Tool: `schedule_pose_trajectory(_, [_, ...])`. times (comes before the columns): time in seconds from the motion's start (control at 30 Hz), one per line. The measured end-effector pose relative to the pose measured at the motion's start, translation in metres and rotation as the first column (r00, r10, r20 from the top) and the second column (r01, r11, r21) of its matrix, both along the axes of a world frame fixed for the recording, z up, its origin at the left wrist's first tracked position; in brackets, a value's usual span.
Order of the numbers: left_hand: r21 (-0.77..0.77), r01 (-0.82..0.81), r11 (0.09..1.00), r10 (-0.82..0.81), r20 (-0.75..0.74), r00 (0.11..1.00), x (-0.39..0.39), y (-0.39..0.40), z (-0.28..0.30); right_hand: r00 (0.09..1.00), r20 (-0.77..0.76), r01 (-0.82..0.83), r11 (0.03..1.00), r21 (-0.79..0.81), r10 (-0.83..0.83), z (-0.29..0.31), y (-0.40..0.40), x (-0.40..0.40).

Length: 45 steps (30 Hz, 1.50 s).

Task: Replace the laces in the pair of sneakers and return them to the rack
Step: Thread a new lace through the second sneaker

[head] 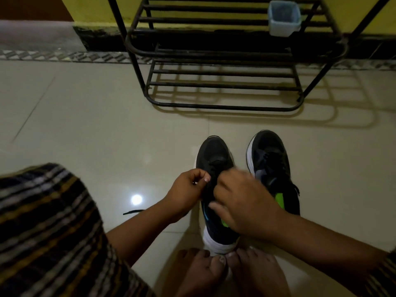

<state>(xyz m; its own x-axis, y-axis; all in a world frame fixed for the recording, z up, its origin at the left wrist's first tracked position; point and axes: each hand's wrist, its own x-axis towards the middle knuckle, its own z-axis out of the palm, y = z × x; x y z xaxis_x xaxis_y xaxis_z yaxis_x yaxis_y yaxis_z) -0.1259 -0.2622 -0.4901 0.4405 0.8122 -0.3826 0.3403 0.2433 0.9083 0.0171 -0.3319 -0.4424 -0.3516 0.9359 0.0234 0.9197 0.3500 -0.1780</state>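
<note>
Two black sneakers with white soles stand side by side on the tiled floor, toes pointing at the rack. Over the lacing of the left sneaker (215, 153) both hands work. My left hand (188, 191) pinches a black lace at the shoe's left side. My right hand (242, 200) is blurred, fingers curled down over the tongue, apparently on the lace. The right sneaker (271, 159) stands apart, laced, with a green insole showing. A loose end of black lace (134, 211) lies on the floor under my left forearm.
A black metal shoe rack (225, 82) stands against the yellow wall ahead, its tiers bare except for a small pale blue bin (284, 18) on an upper tier. My bare feet (225, 271) touch the left sneaker's heel. My striped cloth-covered knee (47, 232) fills the lower left.
</note>
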Motion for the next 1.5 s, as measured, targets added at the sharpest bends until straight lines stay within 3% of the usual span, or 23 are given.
schedule_pose_trajectory(0.07, [0.011,-0.006,1.0,0.006,-0.028,1.0,0.0,-0.002,0.003,0.994,0.0,-0.109,0.98,-0.166,0.11,0.001,-0.014,-0.004])
schedule_pose_trajectory(0.17, [0.029,-0.032,0.999,0.033,-0.06,0.998,0.002,-0.005,0.011,0.99,0.018,-0.12,0.917,-0.381,0.137,0.002,-0.024,-0.003])
schedule_pose_trajectory(0.43, [-0.005,-0.243,0.97,0.243,0.046,0.969,-0.008,-0.015,0.022,0.986,0.096,-0.104,0.949,-0.298,0.139,-0.021,-0.04,-0.002])
schedule_pose_trajectory(0.57, [-0.171,-0.412,0.895,0.445,0.3,0.843,-0.008,-0.012,0.048,0.996,0.063,-0.033,0.951,-0.308,0.056,-0.014,-0.043,-0.004])
schedule_pose_trajectory(0.63, [-0.249,-0.457,0.854,0.52,0.378,0.766,-0.01,-0.013,0.052,0.998,0.059,-0.006,0.944,-0.33,0.027,-0.013,-0.045,-0.004])
schedule_pose_trajectory(0.7, [-0.293,-0.455,0.841,0.539,0.394,0.744,-0.013,-0.016,0.051,0.999,0.051,0.017,0.939,-0.343,0.0,-0.013,-0.045,-0.003])
schedule_pose_trajectory(0.8, [-0.112,-0.396,0.912,0.41,0.167,0.897,-0.02,-0.022,0.036,0.997,0.076,0.045,0.945,-0.324,-0.021,-0.012,-0.044,-0.004])
schedule_pose_trajectory(0.87, [0.094,-0.213,0.973,0.222,-0.103,0.97,-0.026,-0.028,0.023,0.995,0.102,0.047,0.952,-0.303,-0.017,-0.012,-0.043,-0.005])
schedule_pose_trajectory(0.9, [0.177,-0.075,0.981,0.117,-0.24,0.964,-0.029,-0.031,0.016,0.993,0.117,0.046,0.954,-0.296,-0.012,-0.012,-0.042,-0.006])
schedule_pose_trajectory(1.0, [0.291,0.366,0.884,-0.16,-0.548,0.821,-0.037,-0.039,0.0,0.99,0.14,0.025,0.961,-0.274,0.015,-0.015,-0.04,-0.006])
schedule_pose_trajectory(1.1, [0.082,0.658,0.748,-0.412,-0.719,0.559,-0.043,-0.041,-0.006,0.987,0.155,0.01,0.96,-0.281,0.036,-0.014,-0.039,-0.007])
schedule_pose_trajectory(1.17, [-0.076,0.749,0.659,-0.516,-0.77,0.376,-0.045,-0.041,-0.008,0.987,0.158,0.004,0.958,-0.288,0.044,-0.012,-0.039,-0.007])
schedule_pose_trajectory(1.2, [-0.121,0.753,0.646,-0.538,-0.772,0.338,-0.045,-0.04,-0.008,0.986,0.157,0.002,0.956,-0.293,0.046,-0.012,-0.039,-0.008])
schedule_pose_trajectory(1.5, [-0.084,0.675,0.733,-0.416,-0.84,0.348,-0.047,-0.044,-0.015,0.989,0.145,0.024,0.945,-0.325,0.025,-0.008,-0.038,-0.009])
